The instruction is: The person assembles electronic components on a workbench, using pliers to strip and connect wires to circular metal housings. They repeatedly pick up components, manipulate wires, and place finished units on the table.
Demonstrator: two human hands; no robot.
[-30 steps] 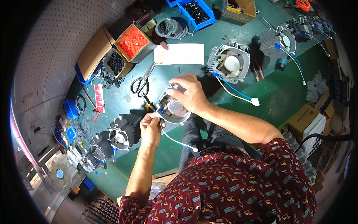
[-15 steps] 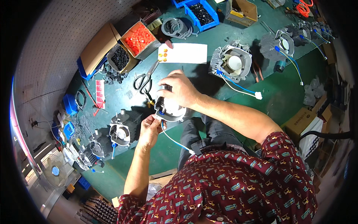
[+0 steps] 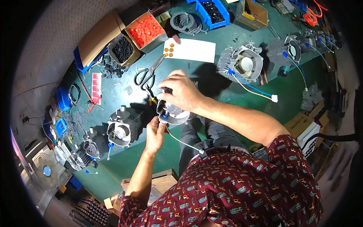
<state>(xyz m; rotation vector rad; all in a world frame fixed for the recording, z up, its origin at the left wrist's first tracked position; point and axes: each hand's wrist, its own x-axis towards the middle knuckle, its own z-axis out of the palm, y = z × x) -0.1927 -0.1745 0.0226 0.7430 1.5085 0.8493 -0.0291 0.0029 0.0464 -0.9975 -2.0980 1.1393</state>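
I have the left hand [image 3: 155, 134] pinching the lower left rim of a grey metal housing [image 3: 176, 120], which sits at the near edge of the green counter [image 3: 113, 96]. My right hand [image 3: 181, 90] curls over its top, fingers bent; I can't tell exactly what they grip. A pale lead [image 3: 185, 143] runs from the housing toward the lap. Black-handled scissors [image 3: 144, 78] lie beyond, their tip near a white sheet [image 3: 196, 51].

– What lies behind and left of the held housing [image 3: 176, 113]?
– Scissors [image 3: 152, 70] on the bench [image 3: 117, 94]; a label strip [image 3: 96, 89] left of them.
– Farther back?
– A paper sheet [image 3: 193, 50].
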